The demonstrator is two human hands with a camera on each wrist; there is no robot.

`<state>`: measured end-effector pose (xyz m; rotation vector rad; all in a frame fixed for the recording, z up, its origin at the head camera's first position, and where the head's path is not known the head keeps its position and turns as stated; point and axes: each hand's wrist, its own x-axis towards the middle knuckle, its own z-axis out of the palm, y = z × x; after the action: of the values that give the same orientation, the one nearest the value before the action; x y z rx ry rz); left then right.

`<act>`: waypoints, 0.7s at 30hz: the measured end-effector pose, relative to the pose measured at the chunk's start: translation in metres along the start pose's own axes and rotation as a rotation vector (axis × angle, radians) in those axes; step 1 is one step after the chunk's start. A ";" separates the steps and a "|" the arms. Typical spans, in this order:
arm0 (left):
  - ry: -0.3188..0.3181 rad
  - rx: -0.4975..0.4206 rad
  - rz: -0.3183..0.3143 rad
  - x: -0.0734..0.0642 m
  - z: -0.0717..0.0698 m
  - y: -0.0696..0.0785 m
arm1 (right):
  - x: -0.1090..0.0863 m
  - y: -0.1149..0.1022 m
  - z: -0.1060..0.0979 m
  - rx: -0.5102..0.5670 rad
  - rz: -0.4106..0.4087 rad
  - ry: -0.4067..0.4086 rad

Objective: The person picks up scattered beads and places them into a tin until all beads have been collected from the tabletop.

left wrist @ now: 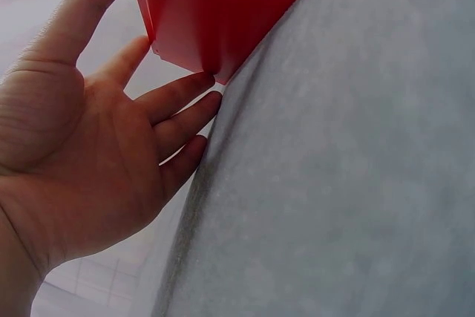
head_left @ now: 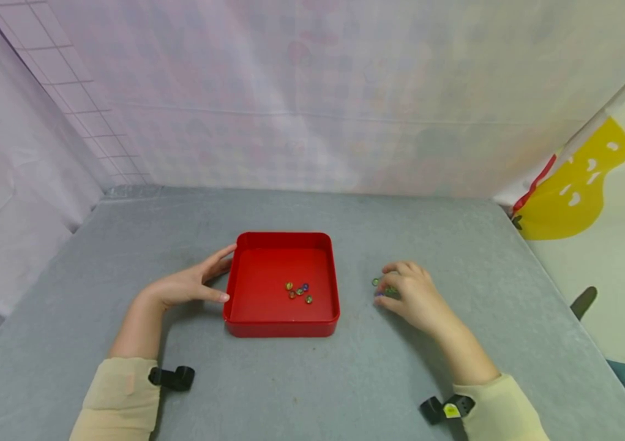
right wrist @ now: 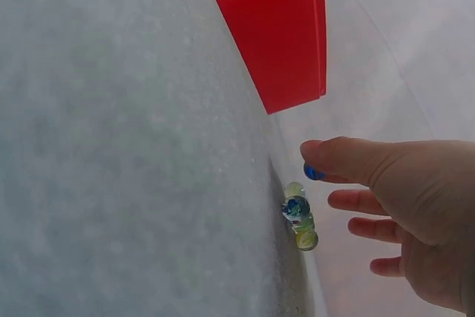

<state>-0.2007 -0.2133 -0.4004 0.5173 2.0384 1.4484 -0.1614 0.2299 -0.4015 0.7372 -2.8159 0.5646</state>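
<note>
A square red tray (head_left: 284,329) sits on the grey table with several glass marbles (head_left: 299,292) inside, toward its front right. My left hand (head_left: 188,286) is at the tray's left side, fingers spread and relaxed, with thumb and fingertips touching its wall. To the right of the tray, my right hand (head_left: 414,298) pinches a blue marble (right wrist: 315,174) between thumb and index finger, just above the table. Beneath it, several more marbles (right wrist: 295,208) lie in a cluster, partly hidden by the hand in the head view. The other right fingers are loosely extended.
Grey cloth covers the table (head_left: 268,392). A pale patterned curtain (head_left: 312,122) hangs behind it, and at the right a white sheet bears a yellow printed shape (head_left: 576,190). Both wrists carry black camera mounts.
</note>
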 end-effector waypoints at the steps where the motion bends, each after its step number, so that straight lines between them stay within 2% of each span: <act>1: 0.000 0.000 0.000 0.000 0.000 0.000 | 0.000 0.000 0.000 0.000 -0.006 0.005; 21: 0.002 -0.001 -0.007 -0.001 0.000 0.000 | 0.009 -0.010 -0.005 0.002 -0.052 0.098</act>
<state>-0.2002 -0.2135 -0.4001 0.5078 2.0394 1.4465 -0.1642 0.2200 -0.3912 0.7594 -2.6988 0.5789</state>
